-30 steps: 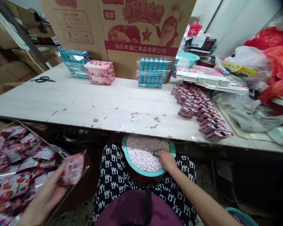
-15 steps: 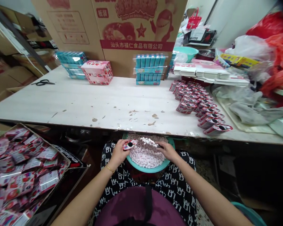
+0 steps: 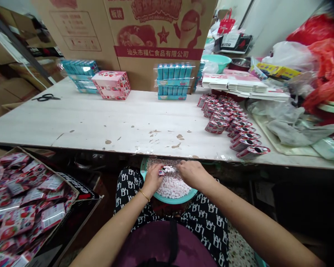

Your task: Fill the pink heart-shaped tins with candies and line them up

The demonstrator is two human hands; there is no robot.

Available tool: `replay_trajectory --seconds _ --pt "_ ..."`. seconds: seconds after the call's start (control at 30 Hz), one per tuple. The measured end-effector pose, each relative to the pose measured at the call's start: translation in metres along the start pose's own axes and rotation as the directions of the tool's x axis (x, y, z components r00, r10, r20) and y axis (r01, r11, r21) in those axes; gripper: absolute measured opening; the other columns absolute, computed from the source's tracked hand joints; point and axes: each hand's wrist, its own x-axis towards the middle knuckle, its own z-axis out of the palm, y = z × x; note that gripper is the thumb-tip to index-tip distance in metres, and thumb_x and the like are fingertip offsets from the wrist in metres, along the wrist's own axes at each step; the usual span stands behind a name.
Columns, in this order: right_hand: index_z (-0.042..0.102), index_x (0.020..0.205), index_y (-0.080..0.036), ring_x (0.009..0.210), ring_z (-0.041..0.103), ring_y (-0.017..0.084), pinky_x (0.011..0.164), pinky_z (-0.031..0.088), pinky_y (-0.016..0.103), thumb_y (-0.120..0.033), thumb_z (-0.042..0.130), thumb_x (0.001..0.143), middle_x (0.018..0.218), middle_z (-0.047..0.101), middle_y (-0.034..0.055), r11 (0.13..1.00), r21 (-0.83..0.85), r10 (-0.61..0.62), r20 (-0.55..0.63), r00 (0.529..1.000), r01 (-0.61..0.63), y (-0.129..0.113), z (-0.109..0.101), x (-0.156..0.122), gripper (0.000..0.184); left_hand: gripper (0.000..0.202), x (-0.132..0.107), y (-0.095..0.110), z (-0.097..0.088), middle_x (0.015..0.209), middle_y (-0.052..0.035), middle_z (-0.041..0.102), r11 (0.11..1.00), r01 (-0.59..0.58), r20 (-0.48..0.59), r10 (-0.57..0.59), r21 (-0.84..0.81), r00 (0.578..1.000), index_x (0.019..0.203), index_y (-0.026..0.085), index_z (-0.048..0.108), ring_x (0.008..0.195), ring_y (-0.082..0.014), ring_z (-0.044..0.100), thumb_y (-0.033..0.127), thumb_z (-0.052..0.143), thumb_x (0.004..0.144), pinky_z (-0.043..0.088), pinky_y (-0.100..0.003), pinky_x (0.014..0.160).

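Note:
My left hand is closed round a small red-and-pink candy packet, mostly covered by my fingers. Opposite it, my right hand grips a scoop whose handle is hidden in my fist. A heap of white candies on the scoop is right at the packet's top. Both hands are above a turquoise basin between my knees, full of small pale pink-white candies.
Rows of packets with dark holes on top stand on the white table at the right. An open carton of packets is at my left. Scissors, a pink box and blue packs lie farther back.
My left hand has moved right with the packet, and my right hand has brought the loaded scoop left to its top. The view has shifted slightly.

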Motion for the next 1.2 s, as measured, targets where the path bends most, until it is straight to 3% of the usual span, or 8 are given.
replay_trajectory --seconds 0.1,0.2,0.33,0.5,0.67,0.83,0.97,1.2 --pt "0.059 0.086 -0.018 0.075 0.056 0.018 0.06 0.035 0.027 -0.013 0.037 0.078 0.083 0.059 0.009 0.999 -0.035 -0.025 -0.045 0.999 0.023 0.003 -0.006 -0.007 0.024 0.04 -0.002 -0.004 -0.001 0.098 -0.006 0.057 0.996 0.05 -0.019 -0.051 -0.07 0.999 0.101 0.018 0.054 0.094 -0.0201 0.05 0.007 0.052 0.063 0.038 -0.035 0.085" --pt "0.056 0.09 -0.021 0.072 0.056 0.016 0.058 0.034 0.026 -0.014 0.038 0.078 0.083 0.059 0.0056 0.999 -0.041 0.023 -0.071 0.997 -0.026 0.027 0.005 -0.021 0.023 0.036 -0.007 -0.012 -0.007 0.097 -0.0056 0.058 0.971 0.12 -0.033 -0.13 -0.205 0.991 0.1 0.018 0.054 0.092 -0.0188 0.053 0.011 0.054 0.064 0.04 -0.034 0.084" --pt "0.055 0.094 -0.02 0.075 0.057 0.017 0.063 0.035 0.027 -0.013 0.038 0.079 0.084 0.06 0.0055 0.99 0.02 0.143 -0.002 0.99 -0.143 0.048 0.057 -0.027 0.025 0.036 -0.013 -0.025 -0.014 0.098 -0.0056 0.058 0.859 0.217 0.003 -0.243 -0.463 0.97 0.099 0.017 0.051 0.091 -0.017 0.055 0.019 0.059 0.065 0.041 -0.032 0.084" --pt "0.052 0.107 -0.021 0.09 0.056 0.018 0.074 0.036 0.029 -0.02 0.043 0.079 0.098 0.061 0.0081 0.906 0.321 0.261 0.091 0.961 -0.276 0.015 0.129 0.005 0.029 0.044 -0.011 -0.026 -0.003 0.099 -0.0055 0.059 0.687 0.302 0.083 -0.334 -0.66 0.939 0.101 0.016 0.046 0.09 -0.0155 0.056 0.022 0.064 0.061 0.041 -0.031 0.085" --pt "0.052 0.109 -0.024 0.093 0.056 0.018 0.075 0.038 0.027 -0.028 0.046 0.078 0.101 0.063 0.0043 0.829 0.465 0.305 0.092 0.948 -0.312 0.006 0.151 0.023 0.032 0.049 -0.01 -0.016 -0.004 0.099 -0.005 0.06 0.608 0.353 0.152 -0.358 -0.711 0.921 0.104 0.018 0.045 0.089 -0.0163 0.057 0.021 0.065 0.059 0.041 -0.032 0.085" --pt "0.051 0.109 -0.025 0.094 0.055 0.015 0.077 0.04 0.024 -0.028 0.048 0.077 0.105 0.061 -0.0002 0.765 0.605 0.251 0.035 0.967 -0.22 0.031 0.137 0.009 0.033 0.046 -0.016 -0.026 -0.032 0.1 -0.0039 0.058 0.73 0.24 -0.036 -0.34 -0.64 0.94 0.104 0.019 0.047 0.09 -0.0163 0.056 0.024 0.064 0.062 0.04 -0.031 0.085" --pt "0.053 0.107 -0.024 0.094 0.054 0.017 0.078 0.04 0.028 -0.029 0.049 0.075 0.105 0.06 0.0019 0.743 0.665 0.193 -0.105 0.976 -0.075 0.039 0.096 -0.002 0.033 0.038 -0.017 -0.031 -0.035 0.097 -0.0036 0.059 0.841 0.191 -0.073 -0.262 -0.505 0.962 0.101 0.019 0.049 0.088 -0.0162 0.056 0.02 0.059 0.065 0.042 -0.03 0.082" --pt "0.054 0.106 -0.027 0.084 0.057 0.017 0.068 0.038 0.028 -0.029 0.042 0.08 0.097 0.059 0.0038 0.98 0.198 0.043 -0.03 0.999 -0.036 0.017 0.014 -0.007 0.029 0.036 -0.015 -0.013 -0.01 0.097 -0.0039 0.059 0.926 0.14 -0.05 -0.167 -0.35 0.985 0.102 0.019 0.051 0.09 -0.0167 0.055 0.012 0.052 0.067 0.041 -0.03 0.082"
